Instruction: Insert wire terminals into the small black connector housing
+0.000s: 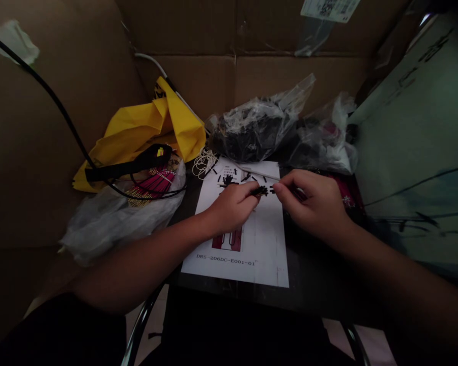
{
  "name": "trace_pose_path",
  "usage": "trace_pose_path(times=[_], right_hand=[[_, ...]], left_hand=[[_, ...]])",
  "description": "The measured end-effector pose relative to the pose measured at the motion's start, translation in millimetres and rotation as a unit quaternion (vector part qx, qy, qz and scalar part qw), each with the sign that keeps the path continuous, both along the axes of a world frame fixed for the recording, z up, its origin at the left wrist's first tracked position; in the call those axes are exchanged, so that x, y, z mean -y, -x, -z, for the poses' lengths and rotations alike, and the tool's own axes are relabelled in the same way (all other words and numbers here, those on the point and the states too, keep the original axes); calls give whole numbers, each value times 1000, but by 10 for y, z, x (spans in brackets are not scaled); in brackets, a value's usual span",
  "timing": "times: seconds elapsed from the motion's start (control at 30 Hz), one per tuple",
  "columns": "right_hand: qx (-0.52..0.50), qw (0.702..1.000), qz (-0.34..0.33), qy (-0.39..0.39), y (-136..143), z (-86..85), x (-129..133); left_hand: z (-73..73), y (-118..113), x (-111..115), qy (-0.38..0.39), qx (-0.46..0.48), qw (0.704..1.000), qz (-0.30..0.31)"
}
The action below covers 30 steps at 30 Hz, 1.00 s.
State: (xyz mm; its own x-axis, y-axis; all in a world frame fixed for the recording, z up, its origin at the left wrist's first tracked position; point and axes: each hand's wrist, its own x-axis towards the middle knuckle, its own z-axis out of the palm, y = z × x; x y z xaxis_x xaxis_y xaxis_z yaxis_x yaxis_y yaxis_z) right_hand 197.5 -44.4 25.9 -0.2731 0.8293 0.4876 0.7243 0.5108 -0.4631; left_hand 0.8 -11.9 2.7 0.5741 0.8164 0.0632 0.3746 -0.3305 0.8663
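Note:
My left hand (233, 206) rests on a white printed sheet (265, 244) and pinches a small bunch of short black pieces (260, 191) at its fingertips. My right hand (313, 203) meets it from the right, fingertips closed on one thin black piece at the bunch. More loose black pieces (229, 179) lie scattered on the sheet's far end, beside a bundle of white string (204, 161). The sheet carries a dark red drawing (227, 239) and a line of printed text near its front edge.
Clear plastic bags of dark parts (255, 129) sit behind the sheet. A yellow bag (145, 127), a black strap and cable (137, 161) and a clear bag with magenta items (154, 185) lie to the left. Cardboard walls (221, 71) enclose the spot. A large box (416, 142) stands right.

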Motion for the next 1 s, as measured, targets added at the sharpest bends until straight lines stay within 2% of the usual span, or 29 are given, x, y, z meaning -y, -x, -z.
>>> trace_pose_path(times=[0.07, 0.13, 0.27, 0.37, 0.43, 0.5, 0.53, 0.6, 0.63, 0.7, 0.73, 0.77, 0.8, 0.83, 0.87, 0.93, 1.0], right_hand=[[24, 999, 16, 20, -23, 82, -42], [68, 996, 4, 53, -25, 189, -76], [185, 981, -29, 54, 15, 395, -100], [236, 972, -11, 14, 21, 468, -93], [242, 970, 11, -26, 12, 436, -52], [237, 969, 12, -76, 22, 308, 59], [226, 969, -1, -99, 45, 206, 150], [191, 971, -106, -95, 134, -43, 401], [166, 967, -181, -63, 200, -167, 550], [129, 926, -348, 64, 353, -333, 854], [122, 896, -397, 154, 429, -349, 994], [100, 864, -418, 261, 495, -309, 1117], [65, 829, -430, 352, 547, -218, 1222], [43, 810, -397, 429, 582, -85, 1311], [15, 780, -400, 480, 600, 69, 1389], [22, 790, -317, 524, 601, 356, 1534], [43, 824, -245, 508, 585, 486, 1706]], left_hand=[[8, 17, -12, -56, -19, 997, -42], [21, 30, -19, -89, -40, 993, -60], [53, 38, -19, -121, -110, 986, -31], [67, 38, -22, -133, -137, 981, -20], [68, 40, -29, -137, -143, 980, -20], [64, 44, -36, -140, -145, 979, -20], [63, 46, -39, -140, -145, 979, -19], [64, 48, -42, -136, -141, 981, -16], [67, 48, -42, -133, -138, 981, -14], [77, 47, -40, -127, -132, 983, -15], [83, 45, -38, -124, -129, 984, -17], [87, 43, -35, -121, -125, 985, -18], [90, 41, -32, -118, -121, 985, -18], [90, 40, -28, -116, -116, 986, -17], [88, 38, -23, -116, -111, 987, -15], [77, 36, -10, -122, -104, 987, -5], [64, 36, 4, -132, -102, 986, 6]])
